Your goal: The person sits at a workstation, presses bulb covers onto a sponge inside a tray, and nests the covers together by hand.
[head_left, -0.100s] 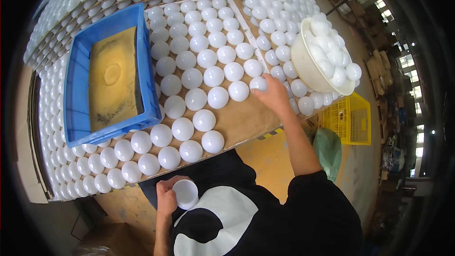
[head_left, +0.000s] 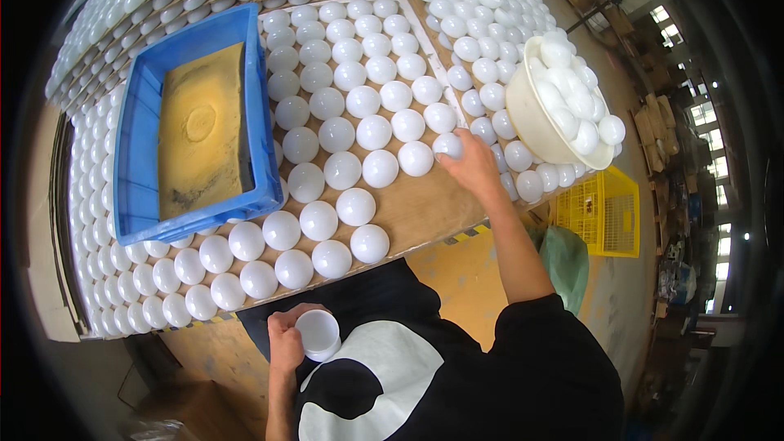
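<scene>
The right hand [head_left: 472,165] reaches out to the middle of the frame, right of centre, its fingers [head_left: 454,155] curled over a white dome [head_left: 446,144] that sits at the right end of a row on the wooden worktop [head_left: 425,204]. The fingers touch the dome from above and the side; whether they truly grip it cannot be told.

The left hand [head_left: 286,339] is low in the frame, close to the body, fingers wrapped around a white dome held open side up [head_left: 317,333], well apart from the worktop's rows.

Rows of white domes [head_left: 343,135] cover the worktop from the centre to the top. In the upper left sits a blue plastic crate [head_left: 265,114] with a yellowish sheet [head_left: 200,131] lying in its bottom. At the upper right a cream bowl [head_left: 527,118], tilted, is heaped with more domes. Below it, at the right, stands a yellow crate [head_left: 600,212] on the floor.
</scene>
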Action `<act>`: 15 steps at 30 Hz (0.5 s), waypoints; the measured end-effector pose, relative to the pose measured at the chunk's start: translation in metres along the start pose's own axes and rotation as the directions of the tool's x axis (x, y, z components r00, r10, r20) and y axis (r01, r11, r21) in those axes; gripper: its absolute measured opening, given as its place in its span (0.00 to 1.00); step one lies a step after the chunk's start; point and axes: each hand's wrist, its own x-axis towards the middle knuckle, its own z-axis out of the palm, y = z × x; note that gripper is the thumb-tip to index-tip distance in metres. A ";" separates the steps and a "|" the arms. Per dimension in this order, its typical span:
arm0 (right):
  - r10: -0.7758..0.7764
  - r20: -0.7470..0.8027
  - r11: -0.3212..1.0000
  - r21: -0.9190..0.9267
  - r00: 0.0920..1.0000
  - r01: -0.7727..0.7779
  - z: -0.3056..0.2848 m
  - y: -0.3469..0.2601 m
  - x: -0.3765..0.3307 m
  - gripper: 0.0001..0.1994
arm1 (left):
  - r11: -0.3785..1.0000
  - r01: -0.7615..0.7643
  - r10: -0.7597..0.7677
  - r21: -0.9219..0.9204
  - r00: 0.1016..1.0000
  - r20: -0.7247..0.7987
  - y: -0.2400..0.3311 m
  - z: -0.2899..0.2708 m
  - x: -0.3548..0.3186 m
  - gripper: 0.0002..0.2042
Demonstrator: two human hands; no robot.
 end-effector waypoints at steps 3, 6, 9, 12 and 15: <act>-0.062 -0.106 0.996 -0.065 0.992 0.055 -0.008 -0.018 -0.008 0.31 | 0.999 -0.037 0.037 -0.029 0.999 -0.022 -0.006 -0.005 -0.009 0.22; -0.121 0.110 0.904 0.423 0.987 0.064 -0.041 -0.079 -0.044 0.26 | 0.997 -0.048 0.050 0.059 0.998 -0.033 -0.015 -0.012 -0.013 0.22; -0.527 0.423 0.710 0.696 0.737 0.109 -0.050 -0.158 -0.103 0.20 | 0.996 -0.057 0.057 0.073 0.998 -0.005 -0.014 -0.008 -0.006 0.23; -0.862 0.289 0.456 0.802 0.417 0.387 -0.011 -0.194 -0.150 0.15 | 0.999 0.038 -0.037 -0.008 0.999 0.011 -0.011 -0.007 -0.007 0.23; -0.828 0.505 0.551 0.653 0.244 0.519 0.012 -0.207 -0.170 0.09 | 0.999 0.025 -0.024 -0.030 1.000 0.017 -0.025 -0.015 -0.013 0.23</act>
